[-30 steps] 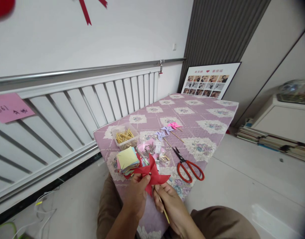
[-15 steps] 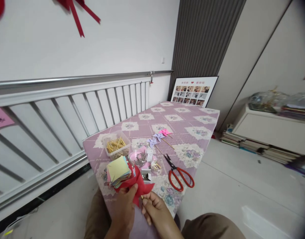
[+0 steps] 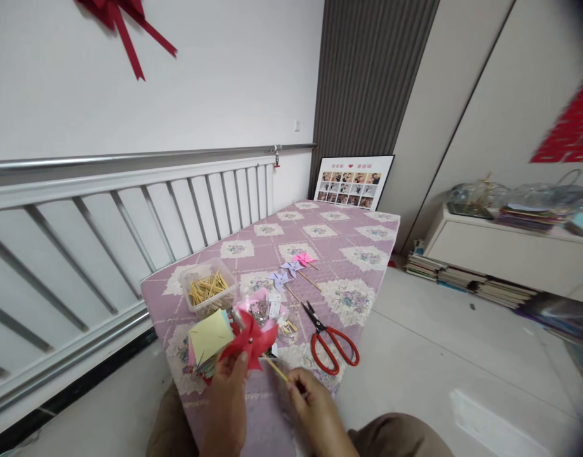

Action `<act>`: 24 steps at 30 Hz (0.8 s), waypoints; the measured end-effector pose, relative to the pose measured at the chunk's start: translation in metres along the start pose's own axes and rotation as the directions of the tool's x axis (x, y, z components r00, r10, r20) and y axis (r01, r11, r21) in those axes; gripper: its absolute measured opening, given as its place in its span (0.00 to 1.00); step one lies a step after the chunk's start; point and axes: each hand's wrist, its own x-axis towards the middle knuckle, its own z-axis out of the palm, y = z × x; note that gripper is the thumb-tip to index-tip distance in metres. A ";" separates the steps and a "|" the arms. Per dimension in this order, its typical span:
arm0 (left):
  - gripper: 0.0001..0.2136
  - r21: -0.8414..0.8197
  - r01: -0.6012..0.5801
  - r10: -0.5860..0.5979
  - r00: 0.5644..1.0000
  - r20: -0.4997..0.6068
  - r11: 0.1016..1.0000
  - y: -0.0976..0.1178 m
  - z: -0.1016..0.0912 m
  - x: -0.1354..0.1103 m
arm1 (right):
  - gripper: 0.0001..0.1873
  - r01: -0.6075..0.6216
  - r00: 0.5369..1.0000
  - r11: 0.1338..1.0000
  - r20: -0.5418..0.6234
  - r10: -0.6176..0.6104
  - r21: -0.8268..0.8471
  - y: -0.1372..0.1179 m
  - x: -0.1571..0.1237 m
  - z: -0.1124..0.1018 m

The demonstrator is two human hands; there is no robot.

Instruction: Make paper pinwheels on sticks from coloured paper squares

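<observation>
My left hand point(image 3: 227, 397) pinches the lower edge of a red paper pinwheel point(image 3: 250, 340) held up over the near end of the quilted table. My right hand point(image 3: 310, 409) grips the thin wooden stick point(image 3: 275, 370) that runs up to the pinwheel's back. Just behind the pinwheel lie a stack of coloured paper squares point(image 3: 210, 336) and small clear containers of pins point(image 3: 260, 310). A clear tub of wooden sticks point(image 3: 206, 291) stands further left.
Red-handled scissors point(image 3: 330, 343) lie to the right of the supplies. Three finished small pinwheels point(image 3: 291, 266) lie further back on the purple floral cover point(image 3: 348, 254). A white slatted rail runs along the left. A photo board point(image 3: 352, 181) leans at the far end. Books are stacked on the floor at right.
The view has swung right and tilted up. My right hand has slid down the stick, away from the pinwheel, so more of the stick shows. My left hand keeps its hold.
</observation>
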 end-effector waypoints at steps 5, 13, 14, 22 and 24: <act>0.07 0.311 -0.002 -0.081 0.965 0.251 0.950 -0.041 0.008 -0.008 | 0.13 -0.006 0.979 1.000 -0.205 0.004 -0.011 0.016 0.031 -0.046; 0.11 0.747 -0.571 -0.001 0.794 0.608 0.340 -0.086 0.001 -0.003 | 0.13 -0.159 0.946 0.976 -0.304 0.108 -0.150 0.038 0.075 -0.118; 0.11 0.750 -0.594 -0.002 0.784 0.621 0.290 -0.085 0.003 -0.002 | 0.13 -0.176 0.943 0.968 -0.313 0.114 -0.179 0.040 0.080 -0.124; 0.10 0.759 -0.629 -0.050 0.763 0.644 0.169 -0.089 0.023 0.005 | 0.10 -0.216 0.955 0.881 -0.281 0.101 -0.420 0.064 0.129 -0.133; 0.10 0.755 -0.630 -0.047 0.761 0.647 0.179 -0.091 0.025 0.007 | 0.10 -0.210 0.962 0.857 -0.255 0.095 -0.471 0.065 0.146 -0.128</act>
